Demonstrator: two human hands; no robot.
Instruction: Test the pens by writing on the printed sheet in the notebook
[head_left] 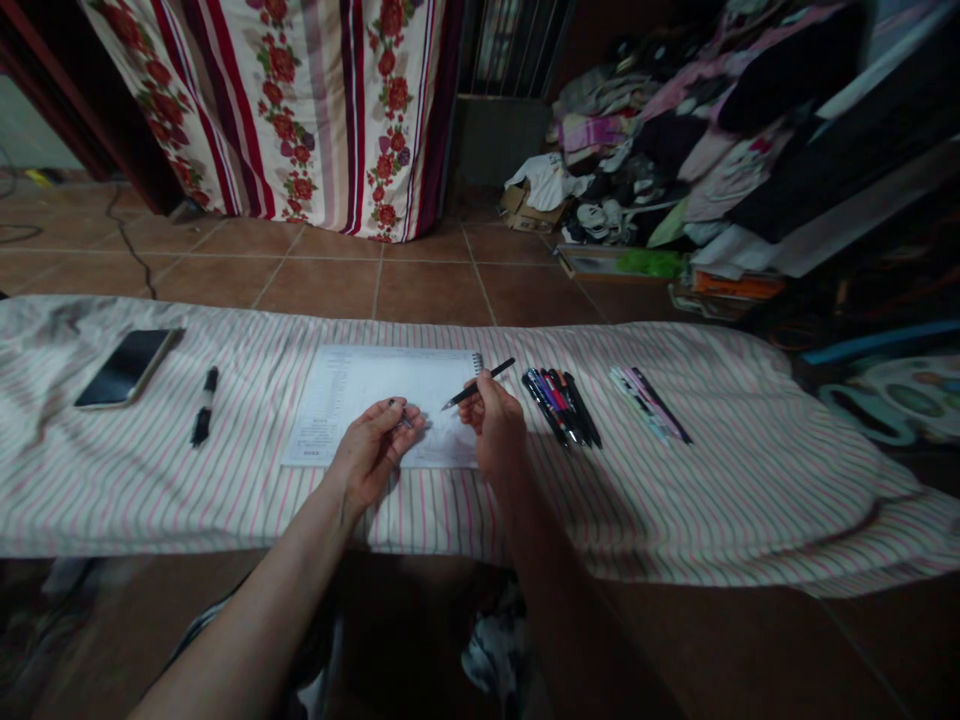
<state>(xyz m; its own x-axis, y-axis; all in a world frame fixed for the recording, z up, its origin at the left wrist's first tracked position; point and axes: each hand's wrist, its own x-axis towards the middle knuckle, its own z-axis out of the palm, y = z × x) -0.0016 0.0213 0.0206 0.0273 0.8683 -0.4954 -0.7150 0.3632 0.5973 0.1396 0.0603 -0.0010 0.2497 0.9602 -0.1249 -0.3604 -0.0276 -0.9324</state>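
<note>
My right hand (496, 425) is closed around a slim black pen (501, 368), whose tip slants down to the left over the notebook. In a pinch, my left hand (375, 445) has something small and partly dark (406, 417), too blurred to name. Both hands are above the lower part of a spiral notebook (319, 400), which lies on the striped cloth with its wire coil on the right. Right of my right hand lies a bunch of several pens (559, 405), black, purple and red. Farther right is a smaller group of pale and dark pens (651, 403).
The striped cloth (247, 500) covers a long, low surface. On its left lie a smartphone (127, 368) and a black-and-white marker-like item (203, 408). Beyond hangs a flowered curtain (322, 120); clothes are heaped (675, 150) at the back right.
</note>
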